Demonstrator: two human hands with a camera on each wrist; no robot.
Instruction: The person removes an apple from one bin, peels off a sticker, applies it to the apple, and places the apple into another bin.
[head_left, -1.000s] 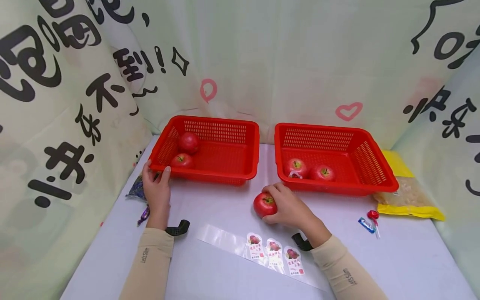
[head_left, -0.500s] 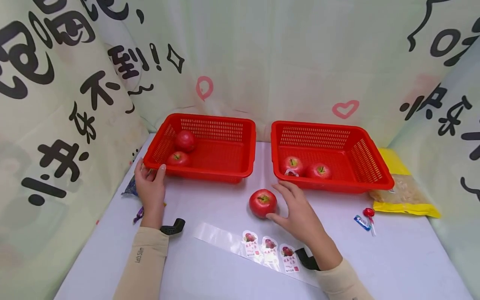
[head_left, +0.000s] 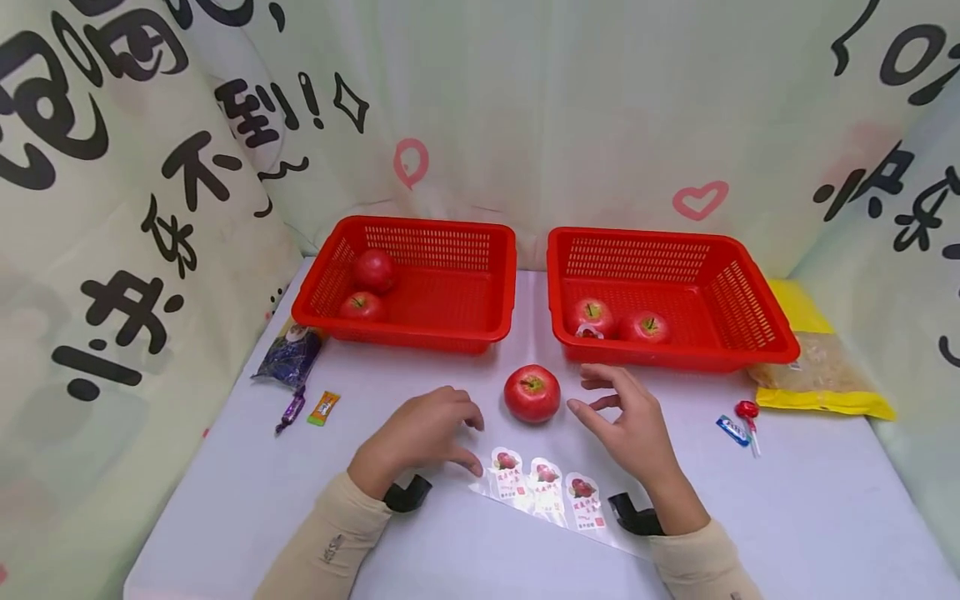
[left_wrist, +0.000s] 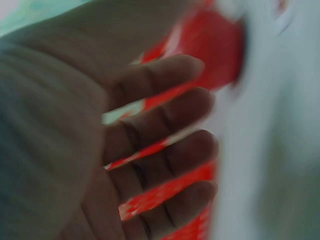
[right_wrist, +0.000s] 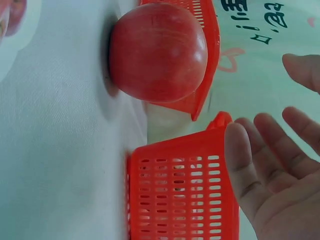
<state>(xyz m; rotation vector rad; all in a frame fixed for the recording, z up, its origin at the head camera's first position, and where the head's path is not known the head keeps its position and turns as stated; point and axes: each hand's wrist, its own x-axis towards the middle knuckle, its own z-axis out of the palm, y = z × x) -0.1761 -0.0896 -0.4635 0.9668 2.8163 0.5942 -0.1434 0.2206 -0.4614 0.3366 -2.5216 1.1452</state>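
A red apple (head_left: 532,394) stands on the white table between my hands, touched by neither. To its right, my right hand (head_left: 626,421) hovers with loosely bent fingers and nothing in them. My left hand (head_left: 426,435) is left of the apple, above the end of a clear strip that bears three apple-printed stickers (head_left: 546,487); it holds nothing. In the left wrist view, the fingers (left_wrist: 170,110) are spread and blurred. The right wrist view has the apple (right_wrist: 157,52) well apart from the fingers.
Two red baskets, left (head_left: 457,312) and right (head_left: 720,333), stand behind, each with two apples. At left lie a dark packet (head_left: 288,357), a purple candy (head_left: 291,410) and an orange-green candy (head_left: 323,408). At right are a yellow bag (head_left: 817,375), a lollipop (head_left: 747,410) and a blue-wrapped candy (head_left: 732,430).
My right hand has let go of the apple and drawn off to the right. My left hand has left the left basket's edge and come toward the sticker strip.
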